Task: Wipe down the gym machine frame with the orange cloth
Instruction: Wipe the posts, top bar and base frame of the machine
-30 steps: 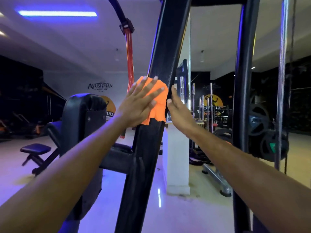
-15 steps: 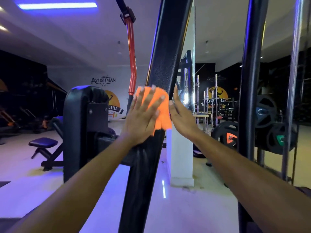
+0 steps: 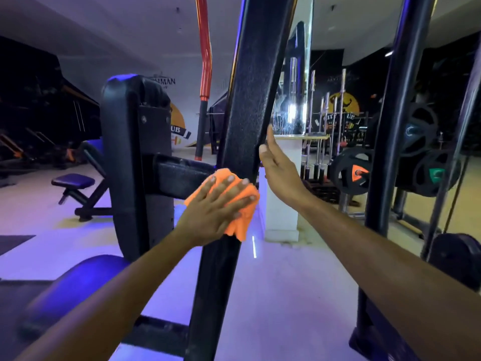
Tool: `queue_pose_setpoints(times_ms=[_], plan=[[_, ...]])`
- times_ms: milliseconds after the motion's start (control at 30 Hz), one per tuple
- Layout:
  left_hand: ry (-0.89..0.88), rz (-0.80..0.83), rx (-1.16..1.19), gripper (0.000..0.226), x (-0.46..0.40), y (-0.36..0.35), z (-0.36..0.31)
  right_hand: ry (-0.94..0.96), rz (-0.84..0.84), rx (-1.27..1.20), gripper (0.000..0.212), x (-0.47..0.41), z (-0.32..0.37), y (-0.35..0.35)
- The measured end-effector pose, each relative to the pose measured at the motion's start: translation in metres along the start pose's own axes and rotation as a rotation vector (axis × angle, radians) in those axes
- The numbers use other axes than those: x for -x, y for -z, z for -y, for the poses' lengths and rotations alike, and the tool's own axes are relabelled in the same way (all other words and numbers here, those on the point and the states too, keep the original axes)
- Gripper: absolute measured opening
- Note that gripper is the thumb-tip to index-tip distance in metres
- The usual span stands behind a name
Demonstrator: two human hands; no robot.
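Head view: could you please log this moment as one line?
left hand flat on orange cloth | cloth against frame post | right hand open at post edge

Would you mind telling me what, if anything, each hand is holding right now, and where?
Neither grips anything. The left hand presses the orange cloth flat against the black frame post; the right hand rests open on the post's right edge.

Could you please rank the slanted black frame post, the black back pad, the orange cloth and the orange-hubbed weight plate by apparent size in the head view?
1. slanted black frame post
2. black back pad
3. orange cloth and orange-hubbed weight plate: alike; the plate stands farther off.
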State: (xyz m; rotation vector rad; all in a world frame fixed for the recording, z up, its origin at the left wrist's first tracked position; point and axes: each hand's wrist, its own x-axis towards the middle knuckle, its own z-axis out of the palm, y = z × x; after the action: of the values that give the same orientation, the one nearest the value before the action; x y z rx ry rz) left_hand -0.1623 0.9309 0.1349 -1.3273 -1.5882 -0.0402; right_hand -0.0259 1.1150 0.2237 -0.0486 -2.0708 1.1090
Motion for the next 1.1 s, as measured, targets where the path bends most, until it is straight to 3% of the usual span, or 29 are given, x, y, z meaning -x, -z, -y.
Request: queue_pose_setpoints(times_ms=[67,167,200,300,367,500,533,667,700,800,833,933,1000,1033,1100], plan=[[0.044,-0.044,-0.048,0.059,-0.005,0.003,0.020,0.007,-0.002,0.060,0.059,0.011,-0.008,-0.010],[0.463,-0.160,0.030,0.059,-0.030,0.014,0.026,0.078,0.004,0.138,0.068,0.023,-0.018,-0.026],[0.496,-0.164,0.061,0.058,-0.026,0.009,0.016,0.110,0.006,0.144,0.069,0.027,-0.025,-0.034],[0.280,-0.069,0.067,0.058,0.024,-0.015,-0.017,0.184,-0.069,0.344,0.070,0.041,-0.042,-0.054],[0.262,-0.093,0.015,0.060,0.048,-0.017,0.005,0.290,-0.180,0.613,0.070,0.043,-0.042,-0.059],[0.770,-0.278,0.104,0.056,0.023,-0.004,0.032,0.469,-0.176,0.861,0.068,0.026,-0.031,-0.060],[0.794,-0.309,0.118,0.055,0.018,-0.007,0.018,0.487,-0.184,0.909,0.068,0.022,-0.031,-0.060],[0.487,-0.216,0.153,0.055,0.040,-0.023,-0.012,0.515,-0.175,0.991,0.069,0.019,-0.034,-0.061],[0.514,-0.244,0.132,0.055,0.038,-0.022,0.005,0.512,-0.168,0.992,0.069,0.019,-0.035,-0.059],[0.861,-0.365,0.156,0.054,0.005,-0.005,0.031,0.520,-0.157,1.001,0.068,0.019,-0.034,-0.052],[0.858,-0.361,0.154,0.054,-0.003,-0.003,0.023,0.520,-0.161,1.005,0.068,0.020,-0.035,-0.052],[0.443,-0.215,0.156,0.056,0.018,-0.014,-0.011,0.482,-0.166,0.961,0.066,0.026,-0.039,-0.053],[0.281,-0.154,0.115,0.055,0.034,-0.015,0.003,0.460,-0.146,0.902,0.065,0.029,-0.043,-0.051],[0.295,-0.166,0.076,0.055,0.029,-0.013,0.018,0.449,-0.137,0.877,0.065,0.030,-0.045,-0.050],[0.515,-0.225,0.067,0.055,0.003,0.000,0.043,0.420,-0.141,0.816,0.065,0.033,-0.048,-0.053]])
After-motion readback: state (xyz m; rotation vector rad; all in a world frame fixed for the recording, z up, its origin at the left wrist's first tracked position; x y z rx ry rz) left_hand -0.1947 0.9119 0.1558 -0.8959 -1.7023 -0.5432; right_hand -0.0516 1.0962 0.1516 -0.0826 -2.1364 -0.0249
